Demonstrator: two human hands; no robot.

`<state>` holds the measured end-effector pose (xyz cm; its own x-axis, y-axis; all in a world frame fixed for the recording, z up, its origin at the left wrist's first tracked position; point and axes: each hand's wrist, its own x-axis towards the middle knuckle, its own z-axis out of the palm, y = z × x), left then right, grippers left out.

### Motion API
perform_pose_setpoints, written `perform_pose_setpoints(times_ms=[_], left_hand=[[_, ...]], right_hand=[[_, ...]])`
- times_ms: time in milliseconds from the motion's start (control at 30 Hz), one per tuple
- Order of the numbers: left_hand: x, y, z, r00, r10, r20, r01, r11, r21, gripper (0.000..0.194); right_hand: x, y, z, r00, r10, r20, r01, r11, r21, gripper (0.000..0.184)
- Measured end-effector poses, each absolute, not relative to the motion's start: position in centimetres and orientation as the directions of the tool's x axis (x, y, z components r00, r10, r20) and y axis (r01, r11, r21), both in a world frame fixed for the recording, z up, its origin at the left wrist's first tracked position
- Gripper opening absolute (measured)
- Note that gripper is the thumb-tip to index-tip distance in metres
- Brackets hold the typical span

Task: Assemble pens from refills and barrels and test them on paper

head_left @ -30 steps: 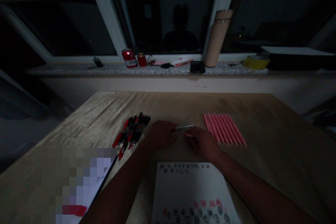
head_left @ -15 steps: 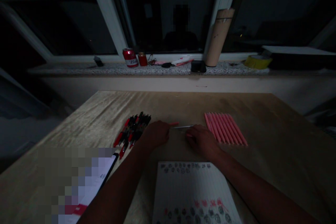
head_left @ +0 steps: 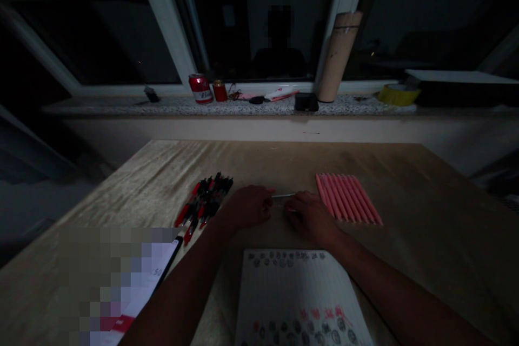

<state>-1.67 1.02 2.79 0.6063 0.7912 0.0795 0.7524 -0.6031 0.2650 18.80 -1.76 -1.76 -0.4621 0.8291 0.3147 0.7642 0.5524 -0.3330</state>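
A thin pale rod point(head_left: 284, 195), like a pen refill, spans the gap between my hands above the table. At its right end, the fingers of my right hand point(head_left: 310, 216) are closed on it. A bit of pink shows at the right fingertips, too small to name. My left hand point(head_left: 250, 206) is closed at the rod's left end, where a small pink tip point(head_left: 271, 190) pokes out past the fingers. Dim light hides what lies inside the left grip. Beside the right hand lies a row of pink sticks point(head_left: 348, 199). Left of my left hand is a pile of black and red pens point(head_left: 205, 200).
A lined notebook page point(head_left: 292, 286) with marks lies below my hands. A phone point(head_left: 152, 275) rests at lower left, partly blurred out. Along the windowsill point(head_left: 170, 108) stand a red can point(head_left: 200, 89), a cardboard tube point(head_left: 339, 59) and yellow tape point(head_left: 398, 95).
My left hand has moved a little right, toward my right hand, so less of the pale rod shows between them. My right hand stays nearly in place.
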Motion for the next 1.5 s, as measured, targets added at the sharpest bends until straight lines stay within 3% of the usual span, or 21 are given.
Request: perform_pose_setpoints(times_ms=[100,367,867,1500], left_hand=[[-1.7,0.99,2.8,0.603,0.791,0.103,0.757,-0.608,0.238,0.013],[-1.77,1.14,2.69,0.627,0.775,0.079,0.738,-0.623,0.261,0.013],[-1.52,0.86,3.26,0.643,0.757,0.119,0.664,-0.628,0.405,0.013],[-1.94,1.13,3.58,0.591,0.789,0.171,0.641,-0.587,0.494,0.012]], right_hand=[[18.83,-1.72,-1.93,-0.458,0.825,0.33,0.759,0.557,-0.338,0.017],[18.88,-1.58,-1.99,-0.466,0.815,0.344,0.741,0.572,-0.351,0.014],[18.8,-1.74,-1.78,-0.456,0.82,0.347,0.755,0.562,-0.336,0.015],[18.74,-1.79,-1.66,-0.448,0.823,0.348,0.77,0.553,-0.317,0.017]])
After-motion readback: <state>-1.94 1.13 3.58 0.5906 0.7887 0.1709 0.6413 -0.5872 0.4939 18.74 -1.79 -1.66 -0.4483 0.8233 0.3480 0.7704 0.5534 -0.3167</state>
